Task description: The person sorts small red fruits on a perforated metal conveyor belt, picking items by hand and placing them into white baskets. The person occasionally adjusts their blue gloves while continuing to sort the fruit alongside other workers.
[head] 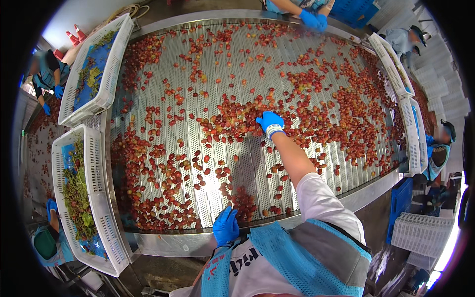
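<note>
Small red fruits, like cherry tomatoes or grapes [237,130], lie scattered over a perforated metal sorting belt [222,163]. My right hand [271,121], in a blue glove, reaches out over a dense band of them near the belt's middle. Its fingertips are among the fruits; whether they hold one cannot be told. My left hand [226,225], also blue-gloved, is at the near metal edge beside a small dark red cluster. Its fingers point towards the far side, and what lies under them is hidden.
White plastic crates with stems and leaves stand at the left [92,163], [120,48]. More white crates [393,70] line the right side. A co-worker's gloved hands [313,20] are at the far edge. Other people work left and right. Blue [400,204] and white [423,234] crates stand lower right.
</note>
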`<state>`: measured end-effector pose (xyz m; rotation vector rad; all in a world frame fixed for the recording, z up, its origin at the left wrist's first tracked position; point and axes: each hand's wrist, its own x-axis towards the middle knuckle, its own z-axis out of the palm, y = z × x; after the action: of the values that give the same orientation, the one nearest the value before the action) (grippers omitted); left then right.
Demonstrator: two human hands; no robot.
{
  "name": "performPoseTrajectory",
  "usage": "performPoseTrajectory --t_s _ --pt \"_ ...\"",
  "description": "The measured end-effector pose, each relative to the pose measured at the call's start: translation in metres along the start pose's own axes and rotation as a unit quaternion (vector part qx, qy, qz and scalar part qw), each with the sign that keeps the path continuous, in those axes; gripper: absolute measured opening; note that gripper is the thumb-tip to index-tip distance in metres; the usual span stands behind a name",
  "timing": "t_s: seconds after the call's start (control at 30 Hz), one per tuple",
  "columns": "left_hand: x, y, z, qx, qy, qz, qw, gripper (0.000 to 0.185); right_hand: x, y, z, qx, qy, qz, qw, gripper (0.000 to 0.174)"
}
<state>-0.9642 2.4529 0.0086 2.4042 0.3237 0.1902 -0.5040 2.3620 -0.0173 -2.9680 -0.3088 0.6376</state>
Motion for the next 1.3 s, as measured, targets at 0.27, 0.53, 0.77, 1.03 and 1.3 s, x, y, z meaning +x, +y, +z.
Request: performPoseTrajectory --t_s 0.27,0.53,0.77,1.03,1.3 --pt "-0.011 -0.028 -0.004 -0.012 -0.007 -0.004 1.000 0.035 -0.060 0.047 0.018 0.789 -0.101 0.013 0.606 0.035" --pt "-0.012 -0.041 -0.024 0.007 -0.033 -0.014 0.999 0.038 -0.054 0.007 0.043 0.544 0.010 0.030 0.838 0.033" --pt "-0.019 -0.066 -0.030 0.033 -0.055 -0.011 0.998 0.036 -0.064 -0.047 0.066 0.008 0.159 0.014 0.987 0.015" --pt "-0.032 -0.112 -0.022 -0.065 -0.059 -0.064 0.994 0.036 -0.113 -0.062 0.086 0.062 0.112 -0.104 0.986 0.011" --pt "-0.026 -0.106 -0.054 0.073 -0.009 0.123 0.990 0.031 -0.300 0.034 0.049 0.829 0.034 0.052 0.555 0.028"
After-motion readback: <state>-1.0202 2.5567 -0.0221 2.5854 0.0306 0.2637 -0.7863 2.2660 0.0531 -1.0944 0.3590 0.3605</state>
